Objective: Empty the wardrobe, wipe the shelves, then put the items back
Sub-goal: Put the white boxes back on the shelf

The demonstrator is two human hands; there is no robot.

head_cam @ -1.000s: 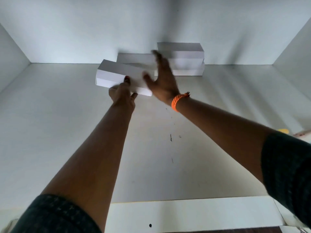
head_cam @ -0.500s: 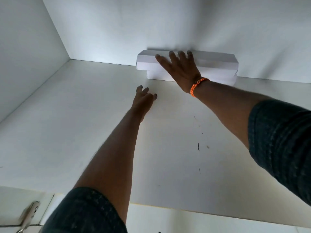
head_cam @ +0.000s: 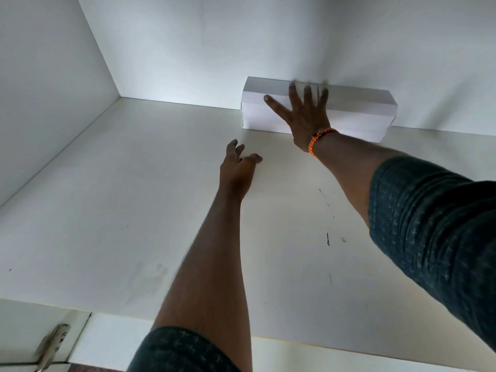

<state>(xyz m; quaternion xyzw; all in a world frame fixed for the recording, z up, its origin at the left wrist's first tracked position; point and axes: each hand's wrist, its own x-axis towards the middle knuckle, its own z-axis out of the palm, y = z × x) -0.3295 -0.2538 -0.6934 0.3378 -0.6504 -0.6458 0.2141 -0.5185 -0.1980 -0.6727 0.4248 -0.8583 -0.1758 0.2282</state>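
those stacked white boxes (head_cam: 357,103) look light and stiff, right hand (head_cam: 306,116) flat on them fingers spread, left hand (head_cam: 237,167) loose, empty; i'd grab the ends

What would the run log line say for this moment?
stage: restocking | right hand: flat on stacked white cardboard boxes | left hand: free over white shelf

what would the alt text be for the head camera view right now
Seen from above, the right hand, fingers spread, presses flat on stacked white boxes at the back wall of a white wardrobe shelf. The left hand hovers empty nearby, fingers loosely curled.
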